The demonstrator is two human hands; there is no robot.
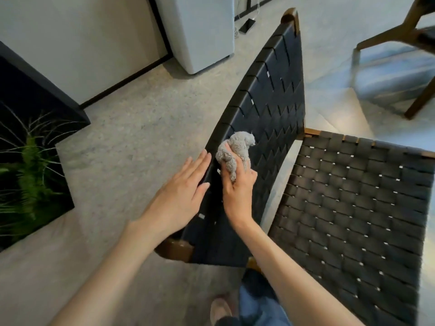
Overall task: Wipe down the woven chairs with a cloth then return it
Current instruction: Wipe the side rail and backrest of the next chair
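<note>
Right hand (237,184) is gripping a crumpled grey terry cloth (235,149), fingers curled round the wad, and is pressing it against the webbing of the backrest of a black woven-strap chair with a brown wooden frame (270,90). The cloth is sitting near centre of view, at 12 o'clock from the right hand, close to the backrest's curved outer edge.

Left hand (181,191) is lying flat, fingers straight and together, against that outer edge, at 9 o'clock from the cloth, and is holding nothing. The two hands are near each other but apart, with the backrest edge between them.

The chair's woven seat (353,208) is filling the 3 to 5 o'clock region. A second wooden-framed chair (400,36) is standing at 1 o'clock, partly cut off. A black planter box with green fern fronds (30,172) is occupying 9 o'clock on the speckled grey floor (129,114). A white cabinet-like unit (200,31) is standing at 12 o'clock. A blue-jeaned leg (259,307) and a shoe (219,309) are showing at 6 o'clock.
</note>
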